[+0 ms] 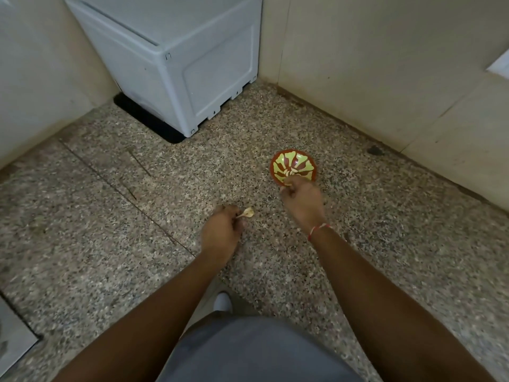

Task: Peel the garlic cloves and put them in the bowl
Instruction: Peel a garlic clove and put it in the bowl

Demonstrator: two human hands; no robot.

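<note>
A small red bowl with a yellow-green petal pattern stands on the speckled floor, with pale peeled cloves lying in it. My right hand reaches over the bowl's near rim, its fingers curled and pinching a pale peeled garlic clove at the fingertips. My left hand is lower and to the left, its fingers curled and pinching a pale garlic skin that sticks out to the right.
A white appliance stands in the far corner on a black mat. Cream walls run along the left and right. My grey-clothed knee and a white shoe fill the bottom centre. A pale panel edge sits at bottom left.
</note>
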